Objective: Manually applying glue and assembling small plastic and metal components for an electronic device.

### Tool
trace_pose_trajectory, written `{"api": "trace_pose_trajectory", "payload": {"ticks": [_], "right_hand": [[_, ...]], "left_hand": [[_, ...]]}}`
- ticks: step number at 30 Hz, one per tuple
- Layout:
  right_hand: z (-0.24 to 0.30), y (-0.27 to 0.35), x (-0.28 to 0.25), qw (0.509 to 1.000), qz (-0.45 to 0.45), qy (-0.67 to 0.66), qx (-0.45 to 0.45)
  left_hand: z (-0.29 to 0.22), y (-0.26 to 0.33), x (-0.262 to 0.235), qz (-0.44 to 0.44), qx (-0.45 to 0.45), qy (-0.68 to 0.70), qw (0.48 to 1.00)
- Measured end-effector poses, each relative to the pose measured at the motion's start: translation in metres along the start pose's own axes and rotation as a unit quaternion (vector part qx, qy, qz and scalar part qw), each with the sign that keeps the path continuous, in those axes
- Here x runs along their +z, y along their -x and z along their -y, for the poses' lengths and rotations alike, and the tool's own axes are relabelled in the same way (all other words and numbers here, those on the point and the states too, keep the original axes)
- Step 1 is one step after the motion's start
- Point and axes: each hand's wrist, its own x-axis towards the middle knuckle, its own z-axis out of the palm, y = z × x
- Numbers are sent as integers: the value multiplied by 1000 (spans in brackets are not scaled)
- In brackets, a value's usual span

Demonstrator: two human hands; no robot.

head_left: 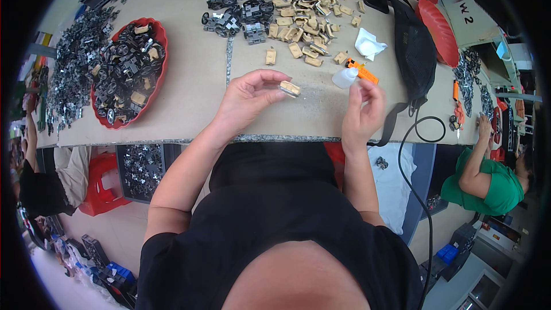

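My left hand pinches a small tan plastic toy part with a grey lower edge between thumb and fingertips, above the bench. To the right, my right hand is raised with fingers curled toward the thumb; whether something small sits between them cannot be made out. Just beyond its fingertips is a small white squeeze bottle, its narrow tip close to the fingers. An orange tool-like piece lies beside the bottle. Further back, several loose tan parts spread over the bench.
Black wheeled toy assemblies are heaped at the back. A red scalloped tray of mixed parts stands left, beside piled dark parts. At right lie crumpled white paper, a black bag and a cable. A green-shirted person works far right.
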Motion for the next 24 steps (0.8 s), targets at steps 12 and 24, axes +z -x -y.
{"api": "trace_pose_trajectory", "payload": {"ticks": [12, 24], "right_hand": [[3, 12, 31, 706, 310, -573, 278], [0, 13, 34, 719, 279, -565, 294]], "left_hand": [[-7, -12, -4, 66, 52, -75, 994], [-5, -72, -47, -259, 111, -591, 756]]}}
